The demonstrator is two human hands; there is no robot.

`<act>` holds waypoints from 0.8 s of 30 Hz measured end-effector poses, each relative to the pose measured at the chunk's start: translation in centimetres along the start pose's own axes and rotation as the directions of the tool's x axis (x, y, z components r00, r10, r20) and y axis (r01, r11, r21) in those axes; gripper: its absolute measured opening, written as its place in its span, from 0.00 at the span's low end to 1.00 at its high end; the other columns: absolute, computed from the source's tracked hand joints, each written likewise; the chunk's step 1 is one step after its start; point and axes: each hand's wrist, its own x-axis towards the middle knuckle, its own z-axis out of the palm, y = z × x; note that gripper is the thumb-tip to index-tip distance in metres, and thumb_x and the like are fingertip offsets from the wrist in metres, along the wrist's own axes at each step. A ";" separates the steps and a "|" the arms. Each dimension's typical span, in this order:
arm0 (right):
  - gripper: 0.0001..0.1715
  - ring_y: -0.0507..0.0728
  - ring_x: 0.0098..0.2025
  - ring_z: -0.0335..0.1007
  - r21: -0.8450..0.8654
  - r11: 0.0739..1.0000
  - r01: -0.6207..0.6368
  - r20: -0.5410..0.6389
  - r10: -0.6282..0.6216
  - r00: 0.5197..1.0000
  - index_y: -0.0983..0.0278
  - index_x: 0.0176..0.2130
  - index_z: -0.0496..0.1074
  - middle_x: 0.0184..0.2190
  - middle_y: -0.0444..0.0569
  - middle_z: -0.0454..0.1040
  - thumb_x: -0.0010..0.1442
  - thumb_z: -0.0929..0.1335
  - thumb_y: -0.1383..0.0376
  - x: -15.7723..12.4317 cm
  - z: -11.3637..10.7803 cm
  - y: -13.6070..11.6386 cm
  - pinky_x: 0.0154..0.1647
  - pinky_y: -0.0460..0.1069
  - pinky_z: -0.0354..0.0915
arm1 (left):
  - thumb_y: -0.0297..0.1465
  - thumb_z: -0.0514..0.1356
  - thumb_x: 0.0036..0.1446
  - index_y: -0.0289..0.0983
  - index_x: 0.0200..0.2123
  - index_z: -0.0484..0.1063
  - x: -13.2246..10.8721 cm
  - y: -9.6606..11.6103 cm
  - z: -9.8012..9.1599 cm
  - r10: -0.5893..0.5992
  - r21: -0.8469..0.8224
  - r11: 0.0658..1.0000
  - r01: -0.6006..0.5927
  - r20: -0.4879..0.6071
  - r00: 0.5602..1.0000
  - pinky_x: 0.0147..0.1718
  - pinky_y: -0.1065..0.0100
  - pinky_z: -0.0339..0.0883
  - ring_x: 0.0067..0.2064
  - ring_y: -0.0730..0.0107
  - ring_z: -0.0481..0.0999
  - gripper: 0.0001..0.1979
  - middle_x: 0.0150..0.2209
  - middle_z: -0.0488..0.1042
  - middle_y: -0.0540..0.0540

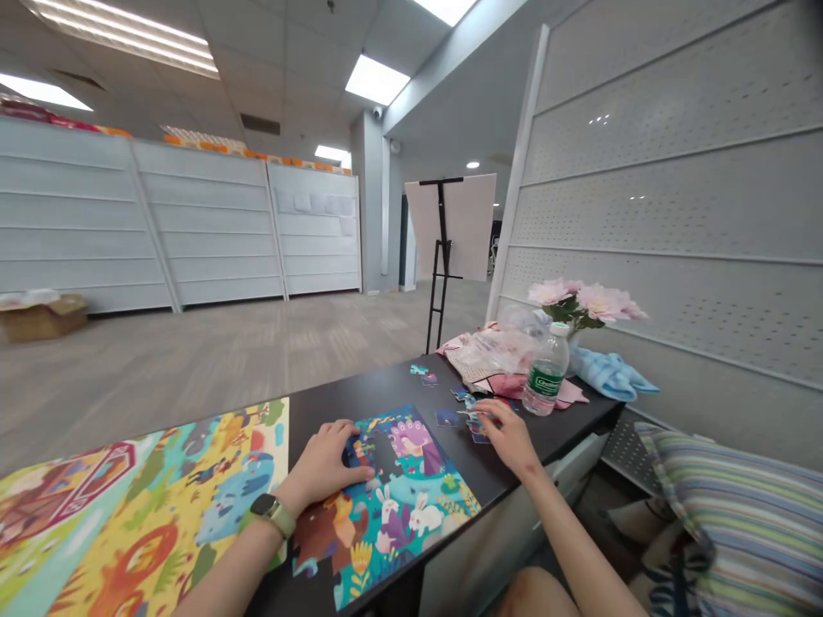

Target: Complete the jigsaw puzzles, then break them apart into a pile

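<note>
My left hand (pixel 329 463) lies over the left side of a partly assembled jigsaw puzzle (pixel 411 488) on the dark table, its thumb and fingers apart. Rabbits, a purple peacock and flowers show on the joined part; dark gaps are visible at its upper left and lower left edge. To the right, my right hand (pixel 507 435) has its fingertips together on a small puzzle piece (pixel 471 403) in a cluster of loose pieces. Other loose pieces (pixel 447 417) lie beside that hand, and a few (pixel 423 372) lie farther back.
A colourful animal picture board (pixel 212 488) covers the table's left. Back right stand a water bottle (pixel 546 373), pink flowers (pixel 588 300), and plastic and pink packaging (pixel 492 356). A striped cushion (pixel 752 506) is at right; an easel (pixel 443 248) stands beyond the table.
</note>
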 end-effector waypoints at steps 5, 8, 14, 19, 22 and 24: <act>0.18 0.60 0.38 0.75 0.124 0.986 -0.112 -0.085 0.123 0.989 0.62 0.37 0.76 0.40 0.53 0.78 0.59 0.63 0.56 -0.2 -0.7 0.8 0.35 0.52 0.69 | 0.53 0.67 0.48 0.39 0.55 0.71 0.0 -0.1 0.0 0.012 -0.007 1.000 -0.012 -0.011 1.000 0.56 0.50 0.63 0.60 0.42 0.66 0.36 0.60 0.68 0.37; 0.17 0.56 0.27 0.72 0.193 0.971 -0.141 -0.041 0.151 0.988 0.63 0.38 0.74 0.29 0.48 0.77 0.61 0.63 0.54 -0.4 -0.7 0.4 0.28 0.49 0.67 | 0.53 0.67 0.49 0.39 0.55 0.71 0.0 -0.1 0.1 0.019 -0.013 1.000 -0.019 -0.015 1.000 0.57 0.50 0.62 0.60 0.43 0.66 0.35 0.61 0.68 0.37; 0.21 0.59 0.34 0.77 0.283 0.945 -0.165 -0.045 0.185 0.982 0.61 0.42 0.68 0.35 0.50 0.79 0.52 0.72 0.53 -0.5 -0.1 -0.3 0.35 0.51 0.72 | 0.53 0.66 0.49 0.39 0.56 0.71 0.0 -0.3 0.2 0.017 -0.012 1.000 -0.017 -0.008 1.000 0.58 0.48 0.61 0.61 0.42 0.65 0.35 0.61 0.67 0.37; 0.26 0.59 0.35 0.80 0.313 0.929 -0.197 0.027 0.199 0.980 0.60 0.49 0.66 0.38 0.50 0.81 0.53 0.71 0.54 -0.5 0.0 -0.2 0.37 0.52 0.74 | 0.53 0.68 0.48 0.39 0.55 0.72 -0.2 -0.4 0.3 0.032 -0.075 0.997 -0.034 -0.027 0.999 0.58 0.46 0.60 0.61 0.40 0.65 0.36 0.61 0.67 0.36; 0.26 0.60 0.37 0.79 0.291 0.936 -0.197 0.054 0.190 0.980 0.61 0.50 0.70 0.37 0.49 0.80 0.53 0.71 0.54 -0.4 -0.3 -0.4 0.39 0.53 0.74 | 0.51 0.64 0.53 0.39 0.52 0.75 0.0 -0.7 0.2 0.033 -0.214 0.976 -0.044 -0.054 0.998 0.60 0.45 0.57 0.60 0.41 0.65 0.29 0.59 0.70 0.37; 0.27 0.59 0.37 0.79 0.280 0.939 -0.202 0.055 0.194 0.979 0.61 0.52 0.71 0.38 0.50 0.79 0.55 0.69 0.53 -0.3 -0.4 -0.5 0.39 0.53 0.74 | 0.48 0.56 0.62 0.40 0.50 0.76 0.4 -1.4 -0.3 0.016 -0.282 0.959 -0.037 -0.075 0.997 0.62 0.49 0.57 0.61 0.49 0.67 0.22 0.59 0.71 0.39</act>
